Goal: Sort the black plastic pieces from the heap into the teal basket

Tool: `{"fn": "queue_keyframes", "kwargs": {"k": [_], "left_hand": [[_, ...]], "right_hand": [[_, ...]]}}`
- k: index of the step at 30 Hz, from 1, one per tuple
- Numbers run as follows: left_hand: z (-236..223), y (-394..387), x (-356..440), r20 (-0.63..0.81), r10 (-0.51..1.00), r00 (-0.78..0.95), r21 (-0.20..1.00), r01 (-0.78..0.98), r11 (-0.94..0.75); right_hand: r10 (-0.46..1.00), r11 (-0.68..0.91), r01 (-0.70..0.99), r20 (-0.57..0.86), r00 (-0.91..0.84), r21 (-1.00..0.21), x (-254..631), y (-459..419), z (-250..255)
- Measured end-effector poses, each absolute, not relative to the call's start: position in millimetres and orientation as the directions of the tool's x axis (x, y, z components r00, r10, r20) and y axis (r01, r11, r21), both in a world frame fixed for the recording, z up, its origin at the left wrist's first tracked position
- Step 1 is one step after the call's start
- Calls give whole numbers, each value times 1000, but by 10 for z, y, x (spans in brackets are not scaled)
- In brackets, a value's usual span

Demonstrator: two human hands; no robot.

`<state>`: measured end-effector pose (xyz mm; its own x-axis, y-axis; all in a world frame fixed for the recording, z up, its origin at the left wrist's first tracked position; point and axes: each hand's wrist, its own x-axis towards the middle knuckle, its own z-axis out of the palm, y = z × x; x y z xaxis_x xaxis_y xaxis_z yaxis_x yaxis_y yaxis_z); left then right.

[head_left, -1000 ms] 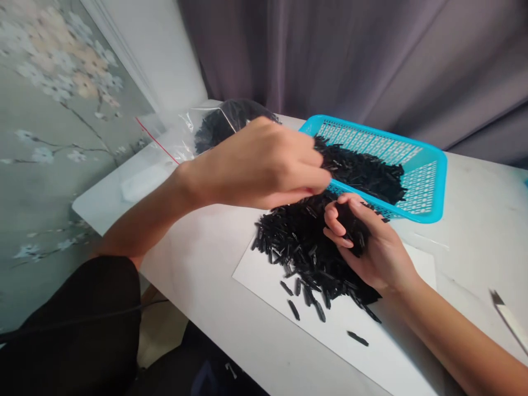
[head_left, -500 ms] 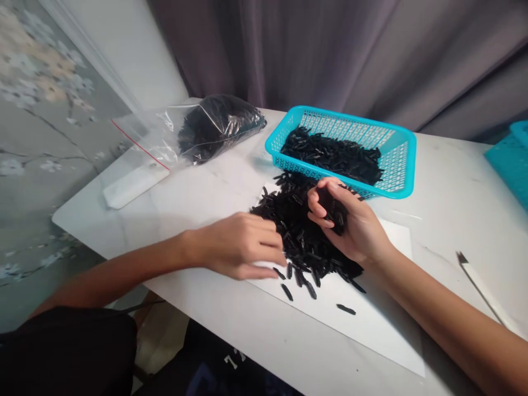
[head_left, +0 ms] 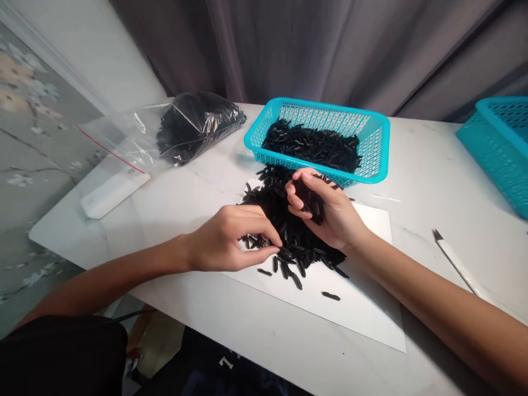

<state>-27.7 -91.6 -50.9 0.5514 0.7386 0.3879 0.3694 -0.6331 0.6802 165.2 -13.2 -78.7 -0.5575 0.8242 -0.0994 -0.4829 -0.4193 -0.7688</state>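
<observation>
A heap of small, slender black pieces (head_left: 299, 242) lies on a white sheet (head_left: 371, 324). At its near left side my left hand (head_left: 235, 236) has thumb and index finger pinched together over a black piece (head_left: 285, 253) at the fingertips. My right hand (head_left: 330, 212) hovers over the heap, palm turned inward, its fingers curled round a handful of black pieces (head_left: 309, 201). Just behind it stands a turquoise plastic basket (head_left: 381, 148), with many of the same pieces spread over its bottom. A few loose pieces (head_left: 330, 296) are scattered on the near part of the sheet.
A clear zip bag (head_left: 198, 124) filled with black pieces rests at the back left, with a white block-like object (head_left: 113, 195) by its mouth. A white-handled tool with a dark tip (head_left: 456, 264) lies on the right. Another turquoise basket (head_left: 495, 154) stands at the far right.
The view has shifted, so everything sits further left. My left thumb and index finger have come together in a pinch at the heap's near edge. The right hand keeps its handful.
</observation>
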Motion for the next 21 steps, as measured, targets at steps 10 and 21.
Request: {"fn": "queue_keyframes", "kwargs": {"k": [10,21], "left_hand": [[185,-594,-208,516,823,237,763,309,-567],[447,-601,-123,840,362,405,191,403,-895]], "right_hand": [[809,-448,-499,-100,-579,-741,1637,-151,-785],[817,-433,-521,-76,-571,-736,1624,-163,-798]]}}
